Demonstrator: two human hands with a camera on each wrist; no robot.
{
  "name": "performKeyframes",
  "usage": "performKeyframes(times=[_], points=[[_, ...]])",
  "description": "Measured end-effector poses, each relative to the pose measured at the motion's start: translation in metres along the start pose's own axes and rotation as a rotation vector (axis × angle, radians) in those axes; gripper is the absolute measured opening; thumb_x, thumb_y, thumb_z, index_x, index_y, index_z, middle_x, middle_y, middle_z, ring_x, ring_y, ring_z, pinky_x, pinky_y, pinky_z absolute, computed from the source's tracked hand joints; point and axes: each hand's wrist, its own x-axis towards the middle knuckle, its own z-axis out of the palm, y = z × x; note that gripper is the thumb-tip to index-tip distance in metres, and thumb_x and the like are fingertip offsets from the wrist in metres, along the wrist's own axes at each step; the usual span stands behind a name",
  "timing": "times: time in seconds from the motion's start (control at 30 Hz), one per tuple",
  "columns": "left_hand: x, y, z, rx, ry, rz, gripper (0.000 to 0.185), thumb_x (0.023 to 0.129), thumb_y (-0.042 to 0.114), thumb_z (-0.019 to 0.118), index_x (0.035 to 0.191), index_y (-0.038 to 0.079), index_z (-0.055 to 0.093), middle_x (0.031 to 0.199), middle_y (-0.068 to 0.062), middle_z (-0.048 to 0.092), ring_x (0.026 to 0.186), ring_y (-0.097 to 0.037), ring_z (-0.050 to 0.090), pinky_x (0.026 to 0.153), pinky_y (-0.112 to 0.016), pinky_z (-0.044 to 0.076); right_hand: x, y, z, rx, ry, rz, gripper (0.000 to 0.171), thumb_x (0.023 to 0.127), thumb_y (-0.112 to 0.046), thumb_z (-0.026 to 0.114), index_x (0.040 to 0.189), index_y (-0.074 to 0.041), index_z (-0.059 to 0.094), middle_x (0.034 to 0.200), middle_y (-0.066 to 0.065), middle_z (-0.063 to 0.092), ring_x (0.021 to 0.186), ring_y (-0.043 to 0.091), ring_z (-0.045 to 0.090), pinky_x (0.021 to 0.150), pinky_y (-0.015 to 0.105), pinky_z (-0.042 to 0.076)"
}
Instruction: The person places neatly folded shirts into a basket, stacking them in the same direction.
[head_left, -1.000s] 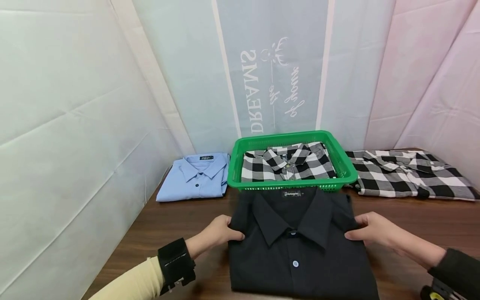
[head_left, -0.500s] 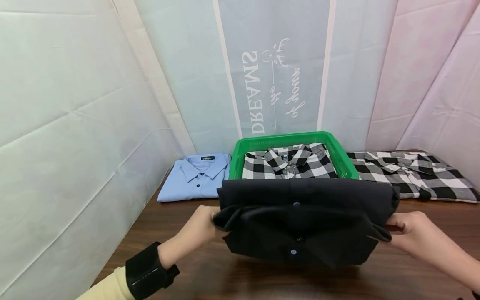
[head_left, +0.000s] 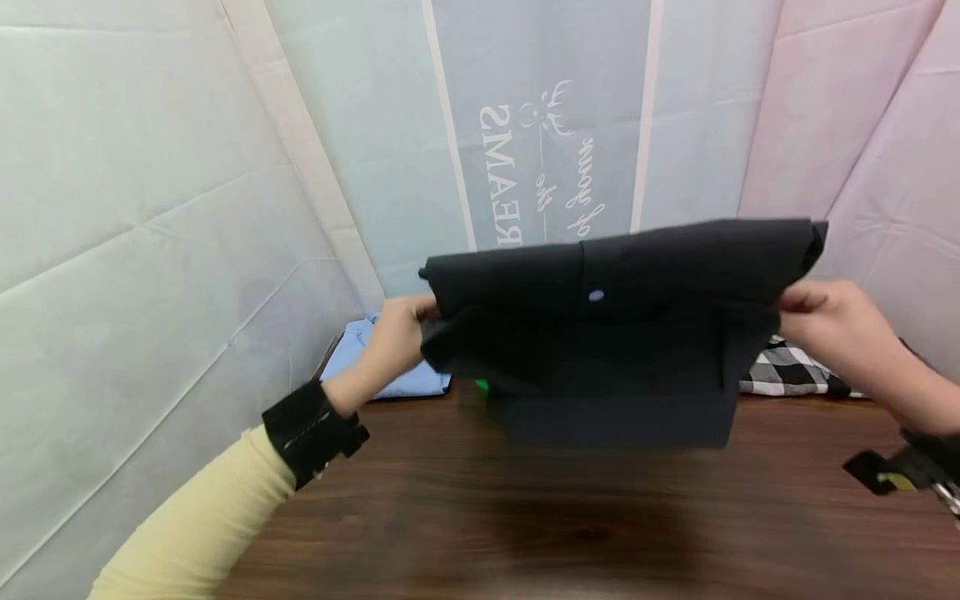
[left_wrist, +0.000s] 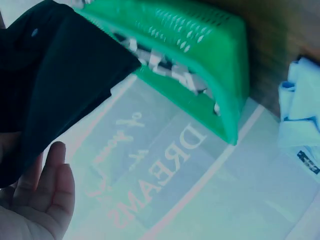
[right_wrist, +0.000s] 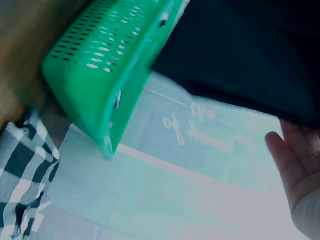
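Note:
A folded black shirt (head_left: 615,333) hangs in the air between my two hands, its button placket and one pale button facing me. My left hand (head_left: 405,333) grips its left side, and my right hand (head_left: 832,321) grips the opposite side. Behind the shirt stands a green basket (left_wrist: 235,75), almost wholly hidden in the head view. Both wrist views show the shirt's far edge reaching over the basket's rim. Inside the basket, black and white checked cloth (left_wrist: 175,72) shows in the left wrist view.
On the wooden table (head_left: 420,500), a folded light blue shirt (head_left: 412,379) lies left of the basket. To the right lies a black and white checked shirt (head_left: 787,371), partly hidden by the black shirt and my right arm. A printed curtain (head_left: 555,108) hangs behind.
Both hands have lifted the black shirt off the table, raising it up and forward. Its collar side has tipped out of sight, and it now covers most of the basket.

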Motion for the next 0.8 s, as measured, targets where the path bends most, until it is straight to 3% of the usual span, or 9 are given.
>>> performKeyframes(times=[0.07, 0.13, 0.23, 0.3, 0.43, 0.5, 0.63, 0.73, 0.8], points=[[0.018, -0.005, -0.001, -0.025, 0.026, -0.043, 0.012, 0.086, 0.010, 0.063, 0.079, 0.001, 0.067, 0.062, -0.007, 0.060, 0.057, -0.017, 0.049, 0.056, -0.026, 0.038, 0.020, 0.002, 0.000, 0.154, 0.019, 0.054, 0.029, 0.088, -0.005, 0.055, 0.081, -0.027, 0.072, 0.065, -0.030, 0.059, 0.061, -0.006, 0.049, 0.056, 0.012, 0.036], [0.037, -0.011, 0.000, -0.072, 0.033, -0.106, 0.016, 0.088, 0.010, 0.060, 0.076, 0.000, 0.065, 0.062, -0.006, 0.057, 0.059, -0.017, 0.044, 0.057, -0.025, 0.035, 0.040, 0.006, 0.005, 0.425, 0.030, 0.067, 0.037, 0.087, -0.001, 0.054, 0.076, -0.031, 0.071, 0.069, -0.024, 0.064, 0.068, -0.007, 0.054, 0.062, 0.010, 0.042], [0.064, -0.023, 0.005, -0.158, 0.037, -0.243, 0.024, 0.090, 0.008, 0.054, 0.067, 0.001, 0.055, 0.063, -0.004, 0.048, 0.062, -0.016, 0.040, 0.057, -0.024, 0.033, 0.071, 0.012, 0.017, 0.804, 0.005, 0.085, 0.038, 0.086, 0.008, 0.049, 0.077, -0.021, 0.072, 0.073, -0.011, 0.068, 0.068, 0.001, 0.060, 0.065, 0.013, 0.048], [0.079, -0.030, 0.010, -0.285, 0.024, -0.362, 0.023, 0.091, 0.006, 0.051, 0.068, 0.006, 0.055, 0.068, 0.000, 0.050, 0.066, -0.013, 0.044, 0.061, -0.022, 0.039, 0.090, 0.016, 0.025, 0.948, -0.024, 0.126, 0.037, 0.086, 0.011, 0.048, 0.077, -0.015, 0.073, 0.074, -0.005, 0.068, 0.067, 0.005, 0.062, 0.064, 0.016, 0.051], [0.101, -0.045, 0.025, -0.534, 0.031, -0.570, 0.027, 0.090, 0.004, 0.049, 0.064, 0.011, 0.048, 0.061, 0.002, 0.042, 0.061, -0.011, 0.044, 0.061, -0.022, 0.041, 0.118, 0.026, 0.036, 0.833, -0.107, 0.266, 0.039, 0.089, 0.002, 0.047, 0.071, -0.024, 0.071, 0.068, -0.009, 0.064, 0.061, 0.005, 0.059, 0.061, 0.017, 0.050], [0.106, -0.052, 0.033, -0.602, 0.026, -0.643, 0.028, 0.089, 0.007, 0.053, 0.063, 0.011, 0.047, 0.056, 0.001, 0.036, 0.055, -0.013, 0.039, 0.059, -0.023, 0.037, 0.128, 0.032, 0.041, 0.768, -0.169, 0.343, 0.039, 0.091, -0.003, 0.048, 0.067, -0.027, 0.069, 0.066, -0.011, 0.061, 0.059, 0.005, 0.058, 0.062, 0.018, 0.050], [0.110, -0.065, 0.048, -0.614, -0.041, -0.800, 0.027, 0.084, 0.011, 0.065, 0.064, 0.013, 0.047, 0.053, 0.002, 0.030, 0.051, -0.014, 0.029, 0.053, -0.025, 0.028, 0.140, 0.045, 0.051, 0.709, -0.329, 0.468, 0.036, 0.092, -0.007, 0.047, 0.067, -0.025, 0.065, 0.070, -0.011, 0.060, 0.064, 0.005, 0.060, 0.068, 0.021, 0.051], [0.112, -0.078, 0.062, -0.552, -0.120, -0.928, 0.026, 0.083, 0.012, 0.066, 0.067, 0.011, 0.046, 0.055, 0.000, 0.030, 0.050, -0.013, 0.028, 0.052, -0.025, 0.026, 0.144, 0.054, 0.058, 0.673, -0.475, 0.544, 0.031, 0.093, -0.008, 0.047, 0.070, -0.023, 0.062, 0.072, -0.009, 0.062, 0.067, 0.006, 0.062, 0.070, 0.024, 0.052], [0.115, -0.106, 0.077, -0.527, -0.198, -0.991, 0.028, 0.077, 0.014, 0.072, 0.065, 0.010, 0.047, 0.053, 0.000, 0.030, 0.047, -0.013, 0.028, 0.050, -0.025, 0.025, 0.144, 0.059, 0.065, 0.632, -0.566, 0.589, 0.026, 0.092, -0.008, 0.049, 0.073, -0.019, 0.060, 0.071, -0.007, 0.063, 0.068, 0.008, 0.063, 0.071, 0.026, 0.052]])
